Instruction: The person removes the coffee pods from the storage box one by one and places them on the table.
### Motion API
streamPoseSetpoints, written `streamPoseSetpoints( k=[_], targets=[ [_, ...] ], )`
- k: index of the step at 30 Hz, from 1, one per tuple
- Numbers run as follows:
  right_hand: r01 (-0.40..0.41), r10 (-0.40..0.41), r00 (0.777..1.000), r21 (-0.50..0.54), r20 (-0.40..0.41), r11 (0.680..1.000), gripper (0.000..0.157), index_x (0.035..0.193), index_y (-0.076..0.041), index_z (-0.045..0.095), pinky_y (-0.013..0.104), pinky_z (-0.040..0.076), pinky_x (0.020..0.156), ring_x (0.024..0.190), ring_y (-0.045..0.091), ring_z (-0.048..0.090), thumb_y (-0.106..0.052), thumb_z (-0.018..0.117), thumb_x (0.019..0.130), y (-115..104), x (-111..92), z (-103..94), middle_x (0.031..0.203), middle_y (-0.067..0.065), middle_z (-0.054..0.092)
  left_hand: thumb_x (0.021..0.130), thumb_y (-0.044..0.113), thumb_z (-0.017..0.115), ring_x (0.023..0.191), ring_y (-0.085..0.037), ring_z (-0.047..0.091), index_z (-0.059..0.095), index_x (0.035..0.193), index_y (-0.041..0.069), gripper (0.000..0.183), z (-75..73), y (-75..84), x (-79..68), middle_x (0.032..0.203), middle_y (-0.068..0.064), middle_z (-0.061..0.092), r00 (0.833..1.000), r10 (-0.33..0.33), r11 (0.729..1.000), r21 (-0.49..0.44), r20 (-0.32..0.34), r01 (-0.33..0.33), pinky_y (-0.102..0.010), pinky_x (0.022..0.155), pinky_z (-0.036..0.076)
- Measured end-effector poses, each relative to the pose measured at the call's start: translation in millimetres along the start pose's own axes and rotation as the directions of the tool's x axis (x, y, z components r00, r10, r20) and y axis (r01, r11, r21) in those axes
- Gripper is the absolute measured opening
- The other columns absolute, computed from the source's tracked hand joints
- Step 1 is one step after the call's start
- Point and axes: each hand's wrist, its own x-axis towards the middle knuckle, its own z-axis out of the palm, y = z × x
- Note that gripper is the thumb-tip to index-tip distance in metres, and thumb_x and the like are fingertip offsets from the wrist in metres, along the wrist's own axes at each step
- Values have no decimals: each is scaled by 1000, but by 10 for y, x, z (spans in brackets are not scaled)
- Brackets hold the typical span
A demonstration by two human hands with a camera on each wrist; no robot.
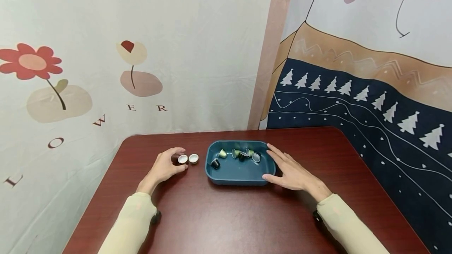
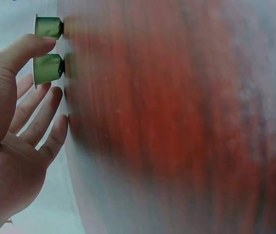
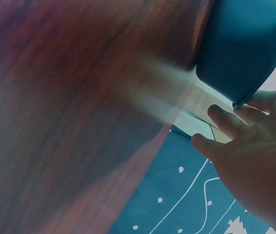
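My left hand (image 1: 166,166) has its thumb and fingers around a green coffee capsule (image 2: 48,69), which stands on the table with its pale lid up. A second green capsule (image 2: 48,27) stands just beside it, also lid up (image 1: 193,158). At the right end of a blue rectangular tray (image 1: 240,181), my right hand (image 1: 294,171) rests with spread, mostly straight fingers along the side and the thumb by the front rim. Several green and black capsules (image 1: 215,163) lie scattered inside the tray. From the right wrist, the fingers (image 3: 226,122) appear at the tray's lower corner.
Everything stands on a dark red wooden table (image 1: 226,222). Behind its far edge hangs a pale curtain (image 1: 205,50) with flower prints. A navy cloth with white trees (image 1: 328,105) hangs to the right.
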Motion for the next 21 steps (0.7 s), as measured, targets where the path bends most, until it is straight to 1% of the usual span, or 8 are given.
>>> streamPoseSetpoints(
  k=[6,12,21],
  targets=[
    [0,0,1000,-1,0,1000,103,179,-12,32,73,23,140,173,41,33,-70,70,103,1,2,-3,192,1,19,92,14,93,129,-40,72,68,149,2,63,-14,9,-7,139,-20,76,1000,17,999,39,-10,-17,-62,112,57],
    [-7,7,1000,5,3,1000,103,179,-13,32,73,23,139,173,42,32,-70,71,102,-2,0,-5,192,2,18,94,17,92,136,-42,68,65,152,3,66,-12,-2,-2,143,-20,74,999,31,999,45,-23,-30,-64,118,53],
    [-2,2,1000,12,0,1000,103,179,-12,32,74,24,139,173,41,33,-69,71,103,-10,-10,-6,192,2,18,95,21,90,140,-44,66,64,154,3,68,-8,45,3,147,-22,72,998,50,998,49,-35,-48,-64,119,53]
  ],
)
